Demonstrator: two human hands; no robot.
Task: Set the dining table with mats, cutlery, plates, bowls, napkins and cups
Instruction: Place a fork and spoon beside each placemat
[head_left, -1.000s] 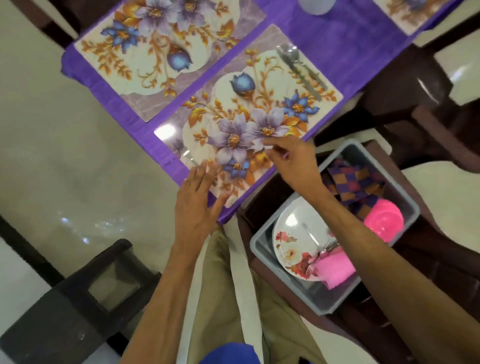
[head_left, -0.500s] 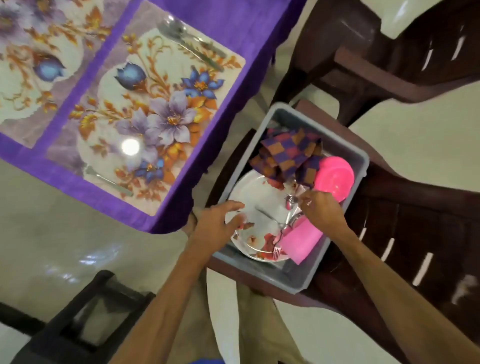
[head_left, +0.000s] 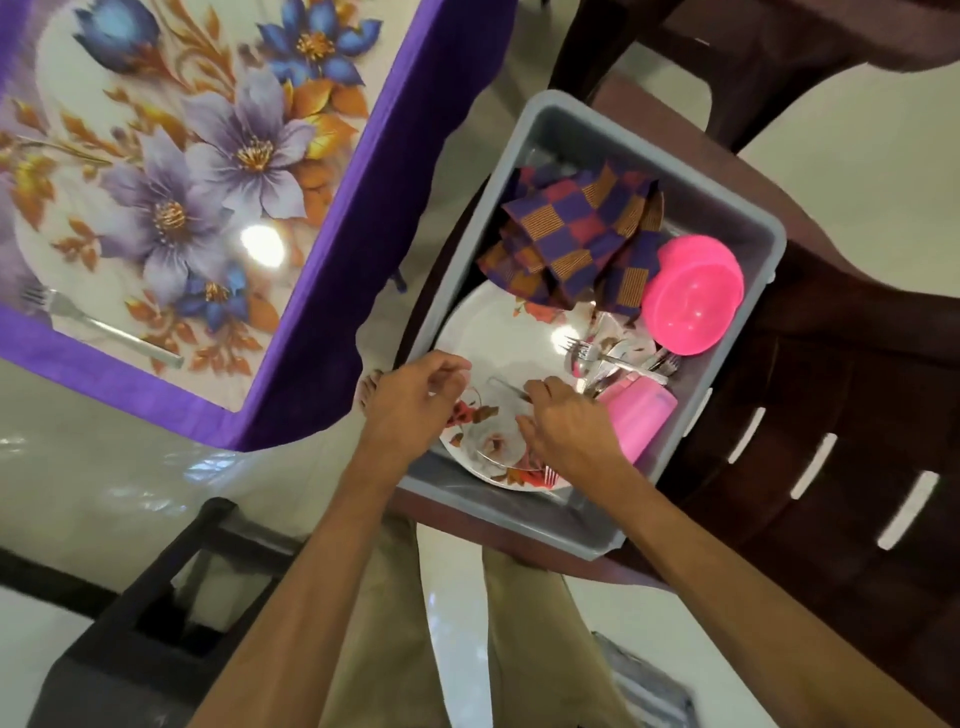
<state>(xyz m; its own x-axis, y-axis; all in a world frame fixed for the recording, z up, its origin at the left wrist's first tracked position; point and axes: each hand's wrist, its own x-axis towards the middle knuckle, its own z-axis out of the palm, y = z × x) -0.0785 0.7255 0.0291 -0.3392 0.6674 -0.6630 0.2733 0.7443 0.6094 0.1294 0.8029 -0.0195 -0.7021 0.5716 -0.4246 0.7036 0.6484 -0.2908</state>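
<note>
Table: purple cloth (head_left: 332, 291), one floral place mat (head_left: 171, 171) laid at its near corner. A fork (head_left: 98, 325) lies on the mat's near edge. No plate, bowl, napkin or cup on the visible part of this setting.

Grey tub (head_left: 727, 208) sits on a dark chair seat (head_left: 841, 322) beside the table; it holds the remaining stock. Floral plate (head_left: 498, 338) against the tub's near-left wall. Checked napkins (head_left: 566, 234) piled toward the far end, overlapping the plate. Pink bowl (head_left: 693, 293) at the right wall, pink cup (head_left: 641, 415) on its side below it. Loose cutlery (head_left: 608, 358) on the plate's right rim.

Left hand (head_left: 415, 400): over the plate's left rim, fingers curled; contact with the rim cannot be confirmed. Right hand (head_left: 566, 426): fingertips pinching a thin metal utensil (head_left: 506, 387) lying on the plate.

Judgement: early stage. Mat and fork done; the rest of this setting remains.
</note>
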